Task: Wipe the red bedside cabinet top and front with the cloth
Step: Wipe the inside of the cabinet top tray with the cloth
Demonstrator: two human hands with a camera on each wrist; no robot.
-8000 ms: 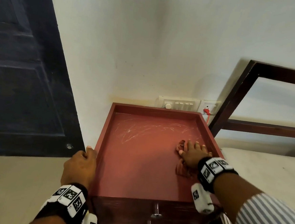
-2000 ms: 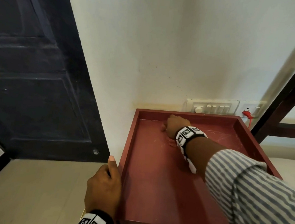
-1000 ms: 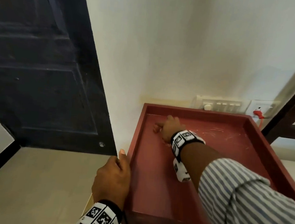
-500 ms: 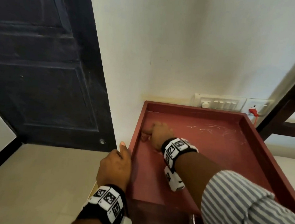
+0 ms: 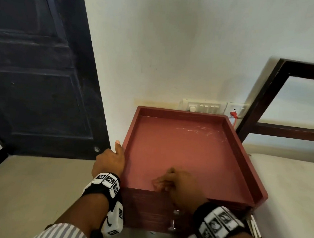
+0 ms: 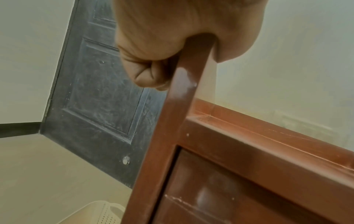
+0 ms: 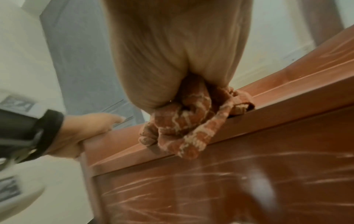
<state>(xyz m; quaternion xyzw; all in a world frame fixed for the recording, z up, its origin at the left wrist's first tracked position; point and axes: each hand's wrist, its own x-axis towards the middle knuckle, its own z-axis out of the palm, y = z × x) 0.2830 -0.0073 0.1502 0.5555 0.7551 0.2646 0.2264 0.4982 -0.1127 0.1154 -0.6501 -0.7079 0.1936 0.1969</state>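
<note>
The red bedside cabinet [image 5: 183, 153] stands against the white wall, its top framed by a raised rim. My right hand [image 5: 177, 184] is at the front edge of the top, blurred by motion. In the right wrist view it grips a bunched red-and-white cloth [image 7: 184, 121] that hangs over the front rim [image 7: 249, 121] onto the cabinet front [image 7: 229, 181]. My left hand [image 5: 111, 160] grips the left rim [image 6: 184, 94], fingers curled round it, thumb up. White streaks mark the back right of the top [image 5: 200, 130].
A dark door [image 5: 34, 71] stands to the left, a switch panel [image 5: 204, 106] and a socket with a red plug [image 5: 233, 113] behind the cabinet. A dark bed frame [image 5: 267, 90] and mattress [image 5: 293, 195] lie to the right. Metal drawer knobs [image 5: 174, 219] stick out from the front.
My right hand has drawn the cloth from the back left of the top down to the front edge. The left hand has kept its hold on the left rim.
</note>
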